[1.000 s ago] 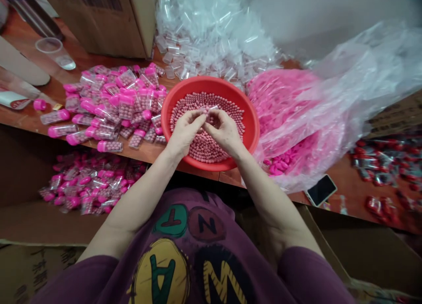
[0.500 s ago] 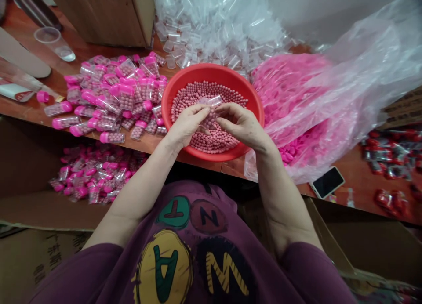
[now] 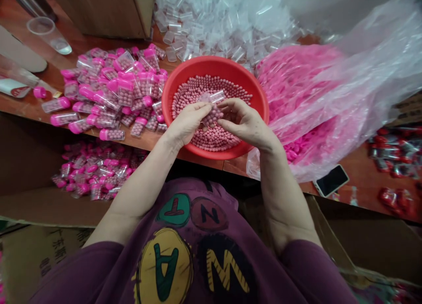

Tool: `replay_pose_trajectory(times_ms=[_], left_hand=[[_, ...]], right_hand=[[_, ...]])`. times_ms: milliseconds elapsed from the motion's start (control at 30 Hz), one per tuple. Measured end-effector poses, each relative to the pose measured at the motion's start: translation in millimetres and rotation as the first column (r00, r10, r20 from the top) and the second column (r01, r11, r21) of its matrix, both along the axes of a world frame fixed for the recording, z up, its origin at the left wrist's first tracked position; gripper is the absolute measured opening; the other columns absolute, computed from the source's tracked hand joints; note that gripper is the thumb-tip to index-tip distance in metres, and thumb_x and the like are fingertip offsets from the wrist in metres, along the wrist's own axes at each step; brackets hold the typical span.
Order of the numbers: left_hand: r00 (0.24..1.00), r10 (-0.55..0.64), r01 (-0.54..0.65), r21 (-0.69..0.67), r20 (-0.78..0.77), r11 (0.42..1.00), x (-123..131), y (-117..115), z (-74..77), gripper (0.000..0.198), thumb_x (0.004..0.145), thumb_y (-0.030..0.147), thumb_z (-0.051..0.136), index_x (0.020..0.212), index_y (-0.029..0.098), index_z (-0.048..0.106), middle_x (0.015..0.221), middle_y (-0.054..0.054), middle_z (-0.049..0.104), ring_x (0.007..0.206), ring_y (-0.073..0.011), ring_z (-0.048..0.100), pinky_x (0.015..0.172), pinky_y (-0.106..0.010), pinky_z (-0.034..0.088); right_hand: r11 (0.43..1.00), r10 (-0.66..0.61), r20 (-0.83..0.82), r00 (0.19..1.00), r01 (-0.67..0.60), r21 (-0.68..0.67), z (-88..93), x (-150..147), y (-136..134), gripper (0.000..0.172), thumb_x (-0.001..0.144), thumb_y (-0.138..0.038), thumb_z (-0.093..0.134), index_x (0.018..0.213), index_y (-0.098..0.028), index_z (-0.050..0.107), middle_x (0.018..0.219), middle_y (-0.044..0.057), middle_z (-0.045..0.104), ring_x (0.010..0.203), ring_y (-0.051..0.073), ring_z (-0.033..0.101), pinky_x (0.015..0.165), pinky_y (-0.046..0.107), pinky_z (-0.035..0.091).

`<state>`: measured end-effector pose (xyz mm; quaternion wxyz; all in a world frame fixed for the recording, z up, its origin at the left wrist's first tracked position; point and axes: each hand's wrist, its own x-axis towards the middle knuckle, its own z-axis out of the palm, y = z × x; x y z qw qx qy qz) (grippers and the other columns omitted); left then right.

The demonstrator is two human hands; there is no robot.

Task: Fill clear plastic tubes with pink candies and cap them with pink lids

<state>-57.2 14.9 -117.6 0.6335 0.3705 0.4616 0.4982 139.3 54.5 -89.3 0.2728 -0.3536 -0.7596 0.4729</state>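
Observation:
Over a red plastic bowl (image 3: 263, 97) of pink beads (image 3: 214, 139), my left hand (image 3: 189, 121) pinches a small clear bottle (image 3: 211, 116) with pink beads in it. No cap shows on it, though fingers cover part. My right hand (image 3: 245, 124) is close at the bottle's right side, thumb and fingers curved and apart; whether they touch it I cannot tell. Just beyond the fingers lies a clear bottle (image 3: 216, 96) that looks empty. Left of the bowl is a pile of filled bottles with pink caps (image 3: 125, 91).
Clear empty bottles (image 3: 227, 27) are heaped behind the bowl. A plastic bag (image 3: 343, 119) of pink caps (image 3: 293, 152) lies to the right, with a phone (image 3: 331, 180) by the table edge. More filled bottles (image 3: 95, 170) lie in a carton below. A clear cup (image 3: 49, 34) stands far left.
The beads in the bottle at my left hand show more clearly between the fingers. Both hands stay over the bowl, and the whole view has shifted slightly.

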Motion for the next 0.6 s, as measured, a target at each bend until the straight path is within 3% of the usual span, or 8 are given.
replay_pose_trajectory(times_ms=[133, 300, 467, 600], left_hand=[[1.000, -0.007, 0.007, -0.005, 0.021, 1.000, 0.2, -0.7, 1.0, 0.022, 0.104, 0.039, 0.067, 0.099, 0.020, 0.078, 0.081, -0.005, 0.076, 0.078, -0.0189, 0.074, 0.065, -0.029, 0.060], [0.998, -0.022, 0.023, -0.017, 0.054, 1.000, -1.0, 0.5, -1.3, 0.022, 0.104, 0.041, 0.070, 0.099, 0.020, 0.077, 0.080, -0.005, 0.074, 0.078, -0.0186, 0.074, 0.065, -0.029, 0.059], [0.997, -0.003, 0.005, -0.034, 0.076, 0.999, -1.5, 4.3, -1.7, 0.024, 0.104, 0.043, 0.069, 0.099, 0.020, 0.075, 0.086, -0.007, 0.077, 0.085, -0.0215, 0.077, 0.071, -0.032, 0.063], [0.995, 0.018, -0.014, -0.045, 0.094, 0.999, -1.3, 3.5, 4.4, 0.028, 0.103, 0.045, 0.067, 0.100, 0.019, 0.075, 0.092, -0.010, 0.079, 0.089, -0.0257, 0.079, 0.078, -0.040, 0.066]], right_hand=[[0.999, -0.031, 0.052, 0.998, 0.032, -0.006, -4.0, -4.9, -1.5, 0.028, 0.091, -0.042, 0.079, 0.110, -0.026, 0.066, 0.097, 0.002, 0.070, 0.093, 0.021, 0.069, 0.087, 0.039, 0.064], [0.994, 0.022, -0.050, 0.999, -0.027, -0.102, -3.3, -6.5, 1.6, 0.033, 0.087, -0.047, 0.086, 0.099, -0.026, 0.063, 0.097, 0.002, 0.071, 0.091, 0.020, 0.069, 0.084, 0.038, 0.063], [0.990, -0.106, -0.032, 0.994, 0.102, -0.100, 4.5, -1.1, 7.1, 0.041, 0.089, -0.060, 0.086, 0.091, -0.027, 0.063, 0.084, -0.001, 0.064, 0.078, 0.016, 0.063, 0.073, 0.034, 0.061], [0.986, -0.159, -0.018, 0.987, 0.160, 0.038, 3.9, 3.9, 8.3, 0.041, 0.091, -0.063, 0.084, 0.105, -0.027, 0.070, 0.101, 0.002, 0.072, 0.096, 0.021, 0.071, 0.091, 0.042, 0.065]])
